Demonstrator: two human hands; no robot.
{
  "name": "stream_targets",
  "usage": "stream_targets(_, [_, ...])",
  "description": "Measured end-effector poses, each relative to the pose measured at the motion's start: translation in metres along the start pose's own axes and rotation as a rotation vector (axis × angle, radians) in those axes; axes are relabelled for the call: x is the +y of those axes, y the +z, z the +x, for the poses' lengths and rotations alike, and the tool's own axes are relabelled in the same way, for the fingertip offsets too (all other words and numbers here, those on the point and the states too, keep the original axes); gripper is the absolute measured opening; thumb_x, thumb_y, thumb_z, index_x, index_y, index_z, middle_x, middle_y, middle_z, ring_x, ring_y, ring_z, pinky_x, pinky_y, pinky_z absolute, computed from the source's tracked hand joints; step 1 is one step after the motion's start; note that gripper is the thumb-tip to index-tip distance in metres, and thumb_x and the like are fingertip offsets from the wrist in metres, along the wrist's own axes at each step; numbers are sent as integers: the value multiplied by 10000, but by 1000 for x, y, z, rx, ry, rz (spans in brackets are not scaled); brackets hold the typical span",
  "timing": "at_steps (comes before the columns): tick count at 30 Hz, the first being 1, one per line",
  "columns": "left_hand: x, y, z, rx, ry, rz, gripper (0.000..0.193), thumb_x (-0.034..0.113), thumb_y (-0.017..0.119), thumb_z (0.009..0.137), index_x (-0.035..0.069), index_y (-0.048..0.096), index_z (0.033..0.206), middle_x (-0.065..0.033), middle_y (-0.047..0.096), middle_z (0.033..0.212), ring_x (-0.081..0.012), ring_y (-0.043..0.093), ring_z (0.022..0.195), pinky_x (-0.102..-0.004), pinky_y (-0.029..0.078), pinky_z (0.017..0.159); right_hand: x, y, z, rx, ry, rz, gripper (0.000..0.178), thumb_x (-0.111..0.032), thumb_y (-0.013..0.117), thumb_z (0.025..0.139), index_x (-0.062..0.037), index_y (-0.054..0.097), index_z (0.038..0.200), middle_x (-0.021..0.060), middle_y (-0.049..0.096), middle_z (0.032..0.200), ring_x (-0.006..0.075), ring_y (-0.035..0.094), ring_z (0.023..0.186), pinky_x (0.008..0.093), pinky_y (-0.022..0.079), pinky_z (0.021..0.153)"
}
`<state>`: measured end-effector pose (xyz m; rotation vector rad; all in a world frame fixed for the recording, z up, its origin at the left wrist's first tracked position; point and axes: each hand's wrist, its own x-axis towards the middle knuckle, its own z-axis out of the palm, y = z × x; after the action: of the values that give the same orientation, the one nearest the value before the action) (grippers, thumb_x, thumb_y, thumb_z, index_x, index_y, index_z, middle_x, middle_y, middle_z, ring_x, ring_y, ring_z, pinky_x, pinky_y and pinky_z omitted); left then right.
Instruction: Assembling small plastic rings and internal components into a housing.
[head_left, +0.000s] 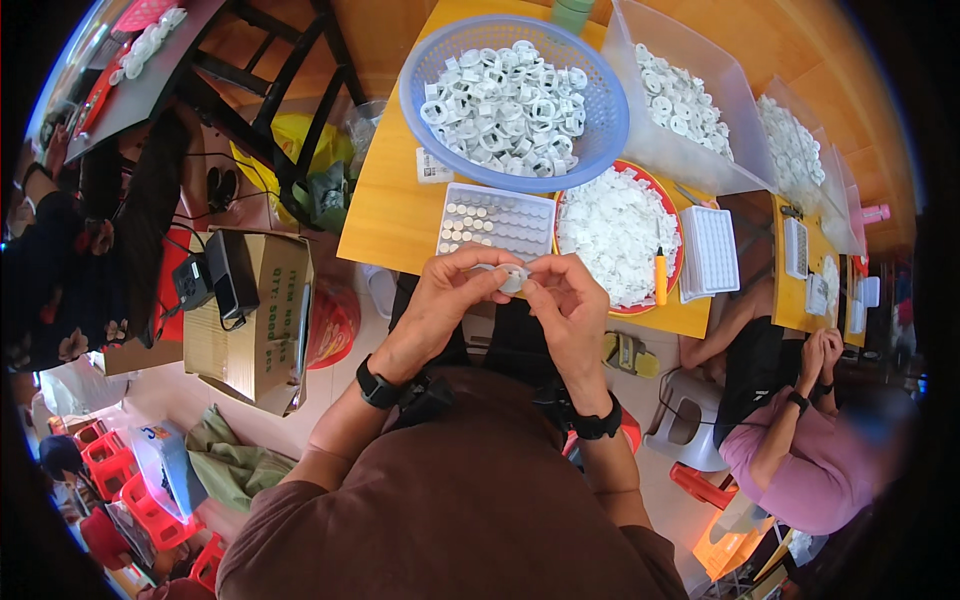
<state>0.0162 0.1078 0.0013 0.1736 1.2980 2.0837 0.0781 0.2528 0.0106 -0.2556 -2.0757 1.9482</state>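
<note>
My left hand (447,297) and my right hand (565,300) meet in front of my chest, both pinching one small white round plastic part (514,279) between thumb and fingertips. Just beyond them a white grid tray (497,218) with several round pieces set in its cells lies at the near edge of the yellow table (390,210). Behind it stand a blue basket (423,72) heaped with white ring parts and a red dish (674,215) piled with small white pieces. Both wrists wear black bands.
A clear bin (640,140) of white parts and a second white grid tray (709,252) sit to the right, with a yellow tool (660,276) on the dish. Another person in pink (800,450) works at right. A cardboard box (255,320) and red stools (120,470) stand at left.
</note>
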Motion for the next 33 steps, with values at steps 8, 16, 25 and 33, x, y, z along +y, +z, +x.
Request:
stream_targets(8, [-8,4,4,83,152,204,160,32,566,849,11,637,990,-50,544,949,-126,571,859,-233,507,719,7,5,6,-16,202,249,101,-1,608,787,15,554,871,20,566,778,51,508,653,173,399,549])
stream_targets(16, [-24,2,4,174,241,286,105,60,645,796,45,679,894,10,431,769,-62,435,657,-199,384,567,12,11,4,23,280,286,80,23,588,748,4,558,820,32,559,720,71,508,598,192,414,518])
stream_targets(25, [-9,7,-4,162,145,257,130,9,640,771,15,673,897,-9,453,798,-81,505,728,-199,446,643,15,13,1,24,309,386,55,9,565,757,-22,540,794,35,561,720,94,521,597,207,435,556])
stream_targets(33, [-10,17,3,131,229,326,121,-7,629,774,21,676,882,-8,428,823,-83,497,749,-201,441,648,10,8,-2,94,363,529,74,28,550,760,-31,515,789,30,548,753,86,524,668,217,459,586])
